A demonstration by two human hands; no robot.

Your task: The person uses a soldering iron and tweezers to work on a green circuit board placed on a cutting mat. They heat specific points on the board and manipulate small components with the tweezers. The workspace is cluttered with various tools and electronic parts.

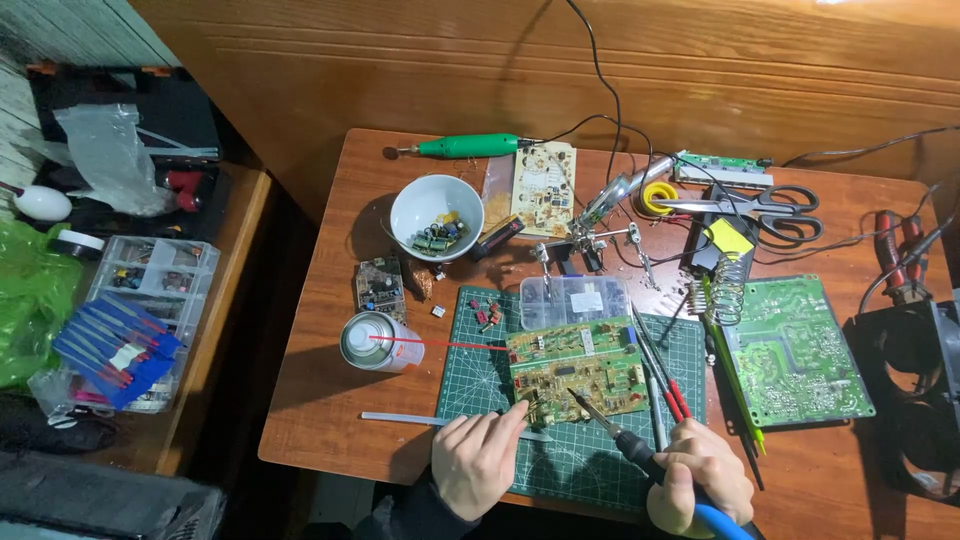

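Clutter rings the green cutting mat (480, 385): spray can (375, 341) at 9 o'clock of the circuit board (575, 372), clear parts box (574, 298) at 12, probes and a second green board (795, 350) at 3. Only the mat's near strip, at 6, is bare. Left hand (478, 462), fingers curled, pinches the board's near-left corner. Right hand (698, 478) is fisted on the soldering iron (640, 452), tip over the board's near edge.

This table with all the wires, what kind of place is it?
Probably a home electronics repair bench: the right hand holds a soldering iron over a circuit board on a cutting mat, beside a bowl of parts.
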